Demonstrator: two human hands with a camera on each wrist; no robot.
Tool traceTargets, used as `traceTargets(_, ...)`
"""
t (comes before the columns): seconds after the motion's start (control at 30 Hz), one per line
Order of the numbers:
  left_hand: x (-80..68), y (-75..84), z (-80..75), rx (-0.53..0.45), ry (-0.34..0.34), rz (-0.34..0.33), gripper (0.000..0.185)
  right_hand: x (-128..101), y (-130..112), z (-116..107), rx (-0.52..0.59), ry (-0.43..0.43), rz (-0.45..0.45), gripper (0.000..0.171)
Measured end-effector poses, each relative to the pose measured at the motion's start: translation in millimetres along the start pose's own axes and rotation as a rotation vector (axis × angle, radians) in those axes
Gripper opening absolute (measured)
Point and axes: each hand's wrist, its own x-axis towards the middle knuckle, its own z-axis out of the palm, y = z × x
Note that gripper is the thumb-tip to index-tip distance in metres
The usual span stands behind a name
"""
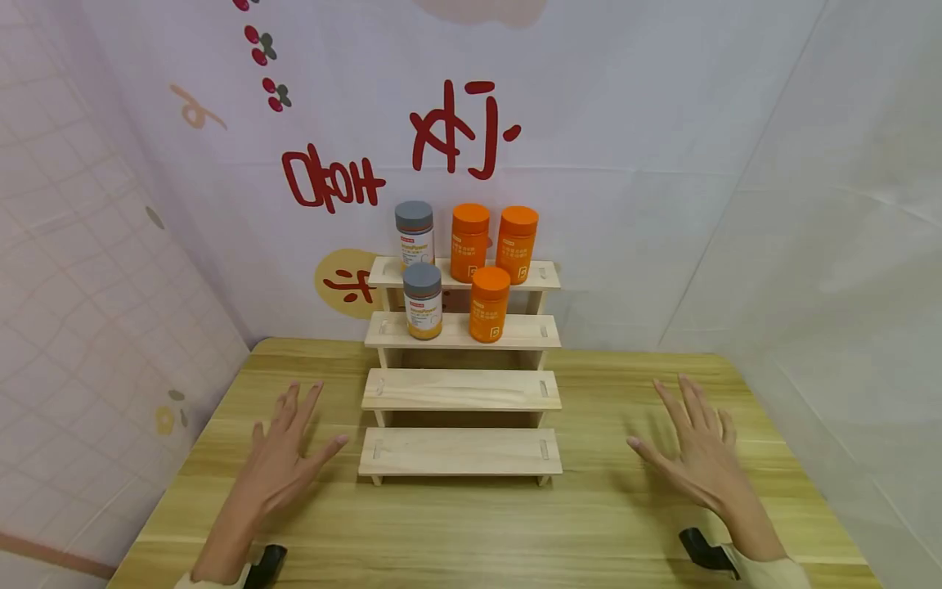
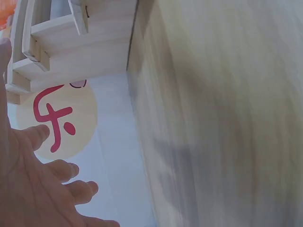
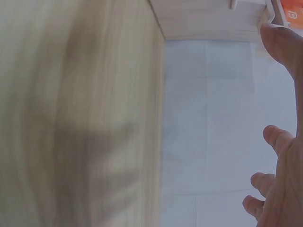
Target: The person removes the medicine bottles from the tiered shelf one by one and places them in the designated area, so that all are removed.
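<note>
My left hand (image 1: 283, 466) hovers over the table to the left of a stepped wooden rack (image 1: 460, 452), its fingers spread and holding nothing. On the rack's other side my right hand (image 1: 699, 458) is likewise spread above the table and holds nothing. The rack's top step carries a grey-lidded jar (image 1: 416, 245) on the left and two orange jars, one in the middle (image 1: 469, 245) and one on the right (image 1: 518, 245). One step lower stand another grey-lidded jar (image 1: 423, 311) and another orange jar (image 1: 489, 311). The two lower steps hold no jars.
The wooden table (image 1: 471, 532) reaches back to a white printed cloth (image 1: 589, 245) hanging behind the rack. Cloth walls also close in the left side (image 1: 88, 327) and the right side (image 1: 846, 286). A black strap piece (image 1: 706, 550) sits near the right wrist.
</note>
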Motion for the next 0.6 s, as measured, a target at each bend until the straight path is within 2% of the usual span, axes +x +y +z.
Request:
traceTargets(0.3,8.0,9.4,0.9,-0.107,-0.016,-0.006,0.09,15.0,-15.3,-1.7,0.057,0.012,-0.028,0.095)
traceTargets(0.6,19.7,15.2,5.8,-0.219,-0.002,0.042,0.091,30.8,-29.0,-2.0,0.126,0.011,-0.056,0.092)
